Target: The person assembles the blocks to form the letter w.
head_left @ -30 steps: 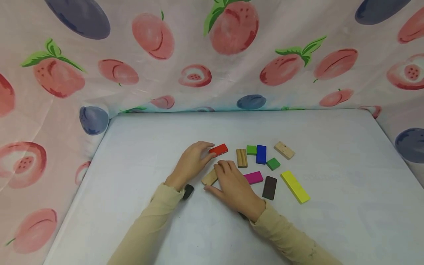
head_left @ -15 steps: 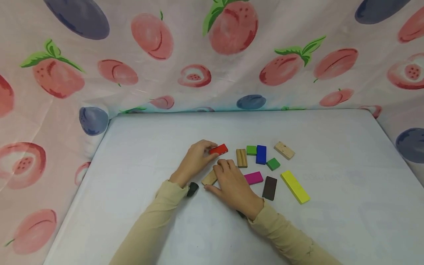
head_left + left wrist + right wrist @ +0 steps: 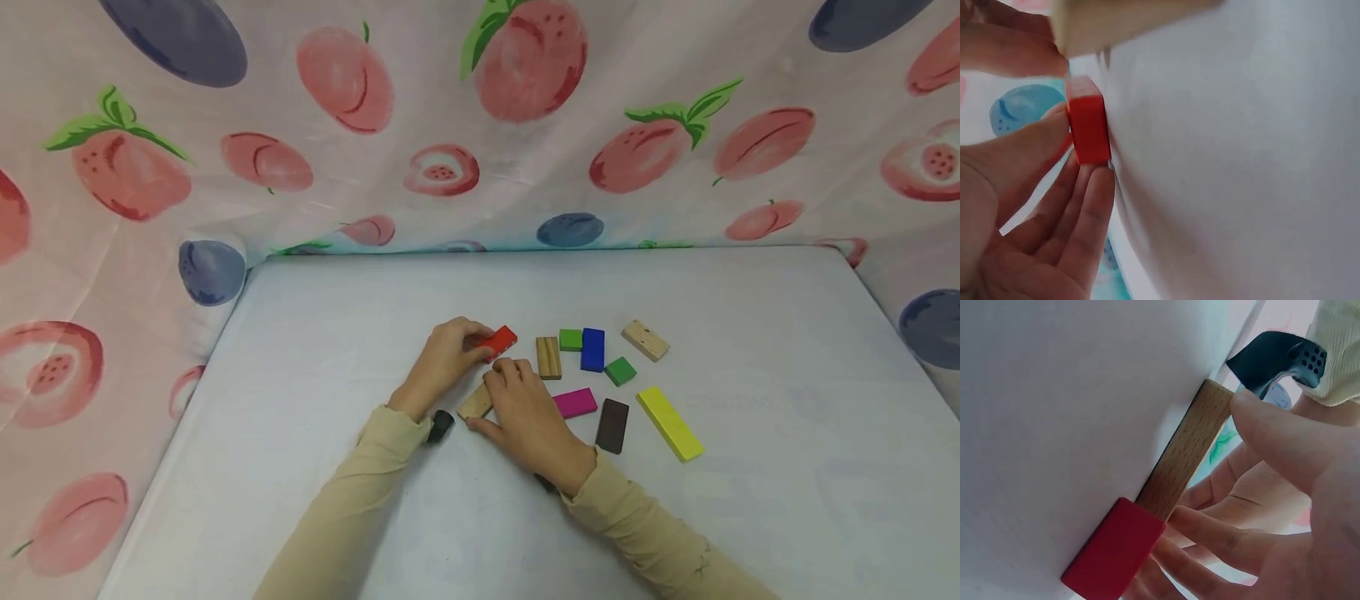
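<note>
Left of the block group, my left hand pinches a red block between thumb and fingers. In the left wrist view, the red block is seen end-on, low against the white tabletop. My right hand holds a plain wooden block lying flat in front of the left hand. The right wrist view has the thumb at one end of the wooden block and fingers along its far side. A magenta block, crimson-looking in that view, lies at its other end, partly behind my right hand.
To the right lie a striped wooden block, a green block by a blue block, another green block, a speckled wooden block, a dark brown block and a long yellow block. A fruit-print curtain hangs behind.
My left hand has shifted slightly right, and the red block has turned a little, its right end now pointing further back. My right hand stays nearly still at the wooden block.
</note>
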Action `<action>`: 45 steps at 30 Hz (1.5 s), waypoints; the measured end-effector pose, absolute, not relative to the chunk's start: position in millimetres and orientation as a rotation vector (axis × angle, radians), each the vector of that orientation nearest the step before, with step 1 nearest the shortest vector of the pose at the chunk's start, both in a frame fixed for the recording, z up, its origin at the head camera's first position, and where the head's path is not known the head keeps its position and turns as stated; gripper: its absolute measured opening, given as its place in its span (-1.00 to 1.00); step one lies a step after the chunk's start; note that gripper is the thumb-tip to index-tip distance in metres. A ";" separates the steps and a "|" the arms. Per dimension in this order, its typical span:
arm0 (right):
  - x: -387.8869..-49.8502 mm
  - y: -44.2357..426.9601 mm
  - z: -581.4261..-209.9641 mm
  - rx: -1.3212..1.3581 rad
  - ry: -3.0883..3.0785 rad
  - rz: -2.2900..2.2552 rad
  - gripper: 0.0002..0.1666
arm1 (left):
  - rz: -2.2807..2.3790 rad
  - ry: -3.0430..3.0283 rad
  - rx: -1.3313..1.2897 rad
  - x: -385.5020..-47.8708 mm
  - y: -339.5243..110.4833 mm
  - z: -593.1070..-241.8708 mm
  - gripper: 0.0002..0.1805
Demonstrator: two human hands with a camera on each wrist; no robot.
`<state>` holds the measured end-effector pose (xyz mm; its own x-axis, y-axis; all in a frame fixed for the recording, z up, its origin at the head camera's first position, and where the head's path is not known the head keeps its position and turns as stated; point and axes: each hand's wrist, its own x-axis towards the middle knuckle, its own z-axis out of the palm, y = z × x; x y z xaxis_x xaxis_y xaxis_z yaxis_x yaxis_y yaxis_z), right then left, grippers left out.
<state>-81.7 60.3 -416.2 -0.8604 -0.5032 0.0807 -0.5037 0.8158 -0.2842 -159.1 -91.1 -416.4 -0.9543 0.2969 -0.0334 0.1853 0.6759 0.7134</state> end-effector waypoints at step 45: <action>-85.6 67.7 -412.2 0.955 -3.081 0.595 -0.25 | 1.164 2.801 0.262 -150.1 -113.0 -417.4 -0.60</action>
<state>-85.6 67.7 -412.2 -0.8218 -0.5692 -0.0246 -0.5191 0.7659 -0.3794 -150.1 -113.0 -417.4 -0.9805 0.1951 -0.0238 0.1207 0.6934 0.7103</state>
